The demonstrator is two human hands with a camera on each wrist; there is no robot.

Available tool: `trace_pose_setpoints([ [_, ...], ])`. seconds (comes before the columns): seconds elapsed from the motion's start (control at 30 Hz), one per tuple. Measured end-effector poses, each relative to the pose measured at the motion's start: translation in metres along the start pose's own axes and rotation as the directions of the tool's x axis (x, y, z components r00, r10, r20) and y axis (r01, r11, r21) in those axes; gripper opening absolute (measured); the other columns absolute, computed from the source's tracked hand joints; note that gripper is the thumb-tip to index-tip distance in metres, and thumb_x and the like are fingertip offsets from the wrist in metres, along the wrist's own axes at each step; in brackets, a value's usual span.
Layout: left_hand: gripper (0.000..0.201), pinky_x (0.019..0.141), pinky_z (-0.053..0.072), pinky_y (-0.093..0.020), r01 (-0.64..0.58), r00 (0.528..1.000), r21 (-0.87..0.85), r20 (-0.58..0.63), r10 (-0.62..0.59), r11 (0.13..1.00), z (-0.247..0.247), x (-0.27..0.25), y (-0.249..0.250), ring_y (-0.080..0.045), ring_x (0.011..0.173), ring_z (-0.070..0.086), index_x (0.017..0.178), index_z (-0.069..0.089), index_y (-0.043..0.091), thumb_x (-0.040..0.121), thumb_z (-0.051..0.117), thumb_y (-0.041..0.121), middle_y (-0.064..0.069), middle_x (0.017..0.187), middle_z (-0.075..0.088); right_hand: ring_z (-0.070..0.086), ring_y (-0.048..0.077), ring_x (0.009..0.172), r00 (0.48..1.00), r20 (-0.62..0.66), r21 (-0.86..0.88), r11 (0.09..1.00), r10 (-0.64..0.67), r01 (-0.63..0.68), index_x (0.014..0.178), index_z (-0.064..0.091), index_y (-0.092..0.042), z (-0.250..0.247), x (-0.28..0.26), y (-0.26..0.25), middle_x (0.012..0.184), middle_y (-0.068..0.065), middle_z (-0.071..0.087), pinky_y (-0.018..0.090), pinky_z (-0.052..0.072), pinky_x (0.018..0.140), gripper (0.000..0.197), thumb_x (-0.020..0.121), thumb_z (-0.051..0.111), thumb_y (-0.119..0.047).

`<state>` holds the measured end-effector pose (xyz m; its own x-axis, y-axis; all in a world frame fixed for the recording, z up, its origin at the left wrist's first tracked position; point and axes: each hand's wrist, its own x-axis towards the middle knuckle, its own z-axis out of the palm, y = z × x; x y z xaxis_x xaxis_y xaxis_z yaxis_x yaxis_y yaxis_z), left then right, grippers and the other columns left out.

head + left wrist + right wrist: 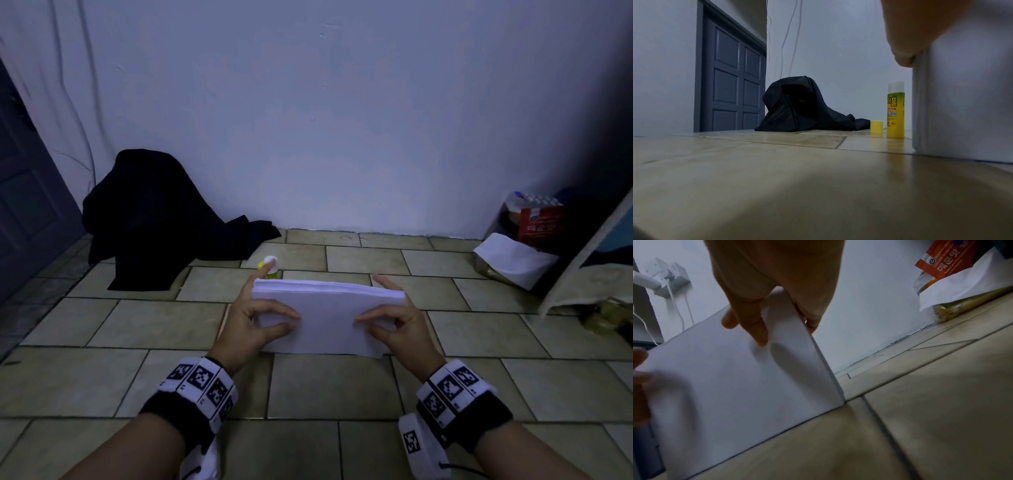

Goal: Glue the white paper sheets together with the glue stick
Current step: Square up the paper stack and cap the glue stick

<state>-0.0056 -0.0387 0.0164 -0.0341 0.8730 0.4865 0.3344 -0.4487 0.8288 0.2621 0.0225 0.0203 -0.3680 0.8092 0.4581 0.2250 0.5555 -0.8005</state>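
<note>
A thick stack of white paper sheets [325, 315] [731, 378] [966, 105] stands on its lower edge on the tiled floor, tilted toward me. My left hand [253, 318] grips its left end, thumb in front and fingers behind. My right hand [397, 318] [772, 288] grips the right end the same way. Just behind the stack's left corner the yellow glue stick [895, 110] [270, 265] stands upright with its white glue exposed. Its yellow cap [876, 127] sits on the floor beside it.
A dark cloth heap [157, 219] lies at the back left by a blue-grey door [731, 81]. A red packet [537, 219], white paper [513, 260] and a bag sit at the back right corner. A white wall [342, 120] closes the far side.
</note>
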Motion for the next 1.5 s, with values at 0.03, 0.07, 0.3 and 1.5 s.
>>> trace_pose_setpoints([
  [0.03, 0.011, 0.104, 0.039, -0.02, 0.017, 1.0, -0.012, 0.005, -0.017, 1.0, 0.001, 0.001, 0.0, 0.002, 0.13, 0.041, 0.073, 0.076, 0.038, 0.062, 0.074, 0.039, 0.016, 0.142, 0.042, 0.054, -0.006, 0.113, 1.0, 0.003, 0.048, 0.999, 0.02, -0.02, 0.075, 0.077, -0.036, 0.002, 0.0, 0.001, 0.117, -0.013, 0.064, 0.015, 0.044, 0.092, 0.039, 0.072, 0.069, 0.002],
  [0.07, 0.009, 0.105, 0.04, -0.024, 0.037, 0.999, -0.024, 0.005, -0.037, 0.999, 0.001, 0.002, 0.0, 0.002, 0.126, 0.045, 0.07, 0.076, 0.04, 0.062, 0.074, 0.04, 0.017, 0.137, 0.047, 0.062, -0.004, 0.099, 0.999, 0.007, 0.074, 0.996, 0.044, -0.044, 0.072, 0.077, -0.034, 0.003, 0.0, 0.003, 0.099, -0.017, 0.071, 0.015, 0.047, 0.085, 0.041, 0.074, 0.069, 0.006],
  [0.3, 0.01, 0.105, 0.032, -0.016, 0.054, 0.998, -0.039, -0.018, -0.055, 0.998, -0.001, 0.007, 0.013, 0.0, 0.138, 0.032, 0.07, 0.076, 0.033, 0.062, 0.074, 0.039, 0.008, 0.152, 0.034, 0.066, 0.004, 0.086, 0.996, -0.011, 0.08, 0.993, 0.087, -0.086, 0.073, 0.076, -0.021, 0.002, 0.003, 0.005, 0.082, -0.017, 0.073, 0.013, 0.05, 0.079, 0.036, 0.077, 0.066, 0.014],
  [1.5, 0.064, 0.079, 0.042, -0.003, 0.219, 0.939, 0.162, 0.233, -0.253, 0.962, -0.01, 0.002, -0.014, 0.013, 0.096, 0.057, 0.056, 0.07, 0.048, 0.08, 0.066, -0.011, 0.031, 0.086, 0.068, 0.067, -0.001, 0.078, 0.985, 0.056, 0.065, 0.984, 0.161, -0.164, 0.071, 0.075, -0.029, -0.005, 0.006, 0.001, 0.075, -0.019, 0.072, 0.012, 0.05, 0.075, 0.042, 0.081, 0.065, 0.01],
])
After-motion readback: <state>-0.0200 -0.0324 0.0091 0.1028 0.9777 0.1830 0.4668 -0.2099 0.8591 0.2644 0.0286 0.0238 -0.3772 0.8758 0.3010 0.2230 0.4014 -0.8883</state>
